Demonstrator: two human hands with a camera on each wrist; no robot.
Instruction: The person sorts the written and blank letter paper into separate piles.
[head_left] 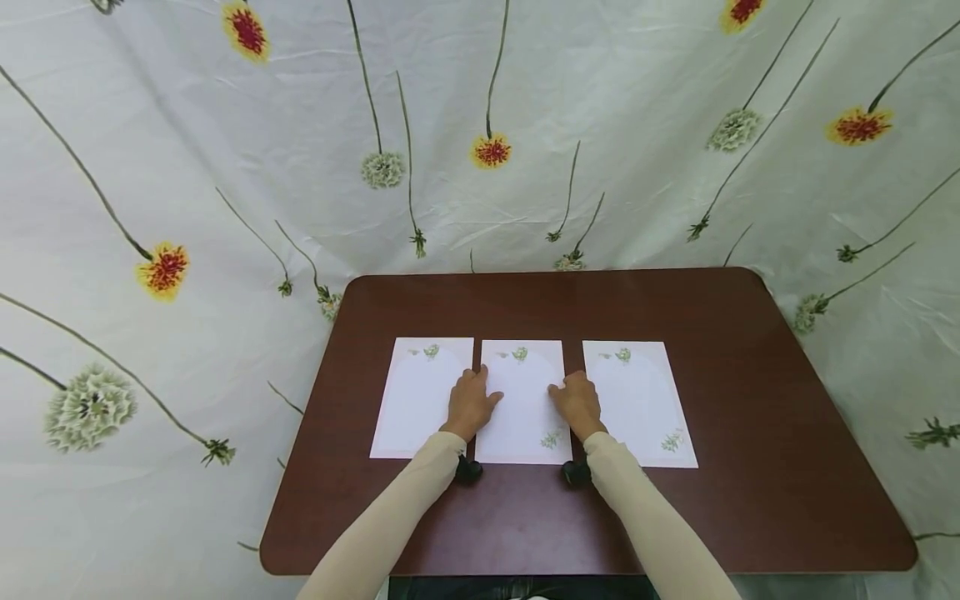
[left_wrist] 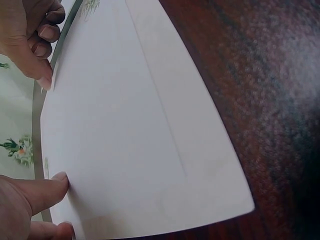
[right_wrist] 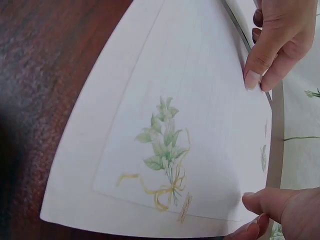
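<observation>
Three white sheets of paper lie side by side on the table. The middle sheet has both hands at its long sides. My left hand rests at its left edge, thumb spread over the paper and index finger stretched forward. At the right edge is my right hand, its thumb pointing in over the sheet. Fingertips of both hands touch the paper, seen up close in the left wrist view. A green printed sprig with a yellow ribbon decorates the sheet's near corner in the right wrist view.
The left sheet and the right sheet flank the middle one, with narrow gaps between. All lie on a dark brown table with rounded corners. A white floral cloth hangs behind and around it.
</observation>
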